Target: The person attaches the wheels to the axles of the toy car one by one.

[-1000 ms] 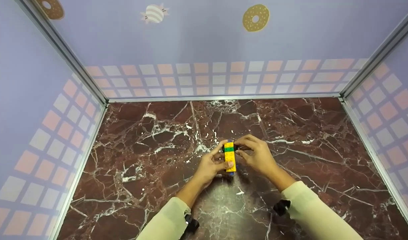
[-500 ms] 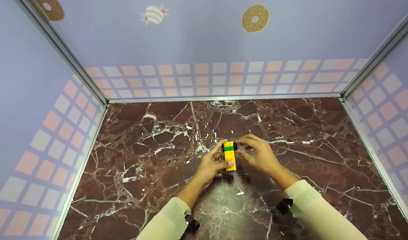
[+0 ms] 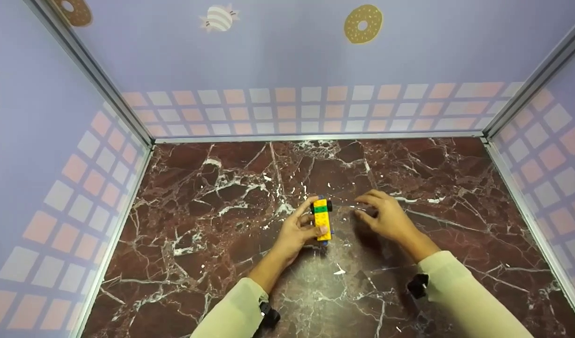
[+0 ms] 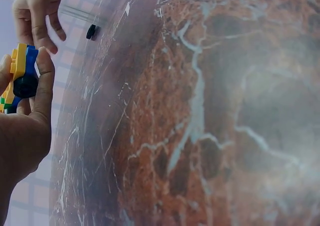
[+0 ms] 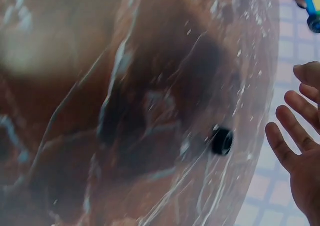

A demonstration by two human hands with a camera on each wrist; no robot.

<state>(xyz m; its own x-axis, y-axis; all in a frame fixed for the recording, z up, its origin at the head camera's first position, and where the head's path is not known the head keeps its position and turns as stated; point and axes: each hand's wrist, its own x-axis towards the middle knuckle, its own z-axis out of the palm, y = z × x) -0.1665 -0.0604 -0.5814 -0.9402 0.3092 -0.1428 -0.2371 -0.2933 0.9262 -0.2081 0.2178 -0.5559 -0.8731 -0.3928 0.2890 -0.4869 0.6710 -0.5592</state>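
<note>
A toy car of building bricks [image 3: 321, 218], yellow with a green band on a blue base, is in my left hand [image 3: 293, 236], pinched between thumb and fingers. Black wheels [image 4: 25, 86] sit at its far end, by the green band. To the right of the car, my right hand [image 3: 389, 219] hovers apart from it with fingers loosely bent and nothing in them. A loose black wheel [image 5: 222, 140] lies on the tabletop near the right hand in the right wrist view; the head view does not show it.
The dark red marbled tabletop [image 3: 212, 272] carries white veins and specks. Pale purple panels with pink and white squares [image 3: 310, 111] enclose it at the back and both sides, joined by metal edge strips [image 3: 249, 139].
My right hand has let go of the car's wheel side and moved off to the right. The left hand keeps its hold on the car, nearly in place.
</note>
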